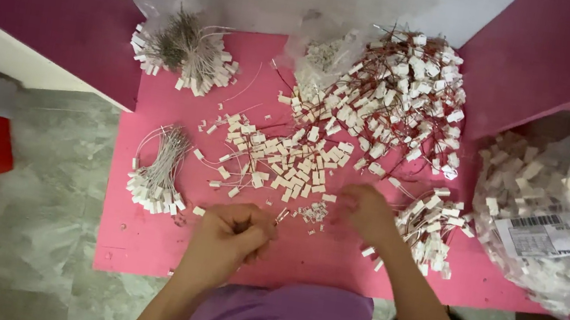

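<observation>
My left hand [228,238] rests near the front of the pink table [137,243], fingers curled around a small white connector with a thin wire. My right hand [367,211] reaches forward, slightly blurred, fingertips touching small white pieces [311,213] between a spread of loose white connectors [285,160] and a small pile with red wires [433,227]. Whether it grips anything is unclear.
A big heap of red-wired connectors [400,94] lies at the back. Two bundles of white-wired connectors sit at the left [158,179] and back left [184,51]. A clear plastic bag of white parts [555,215] stands at the right. Dark pink boards flank the table.
</observation>
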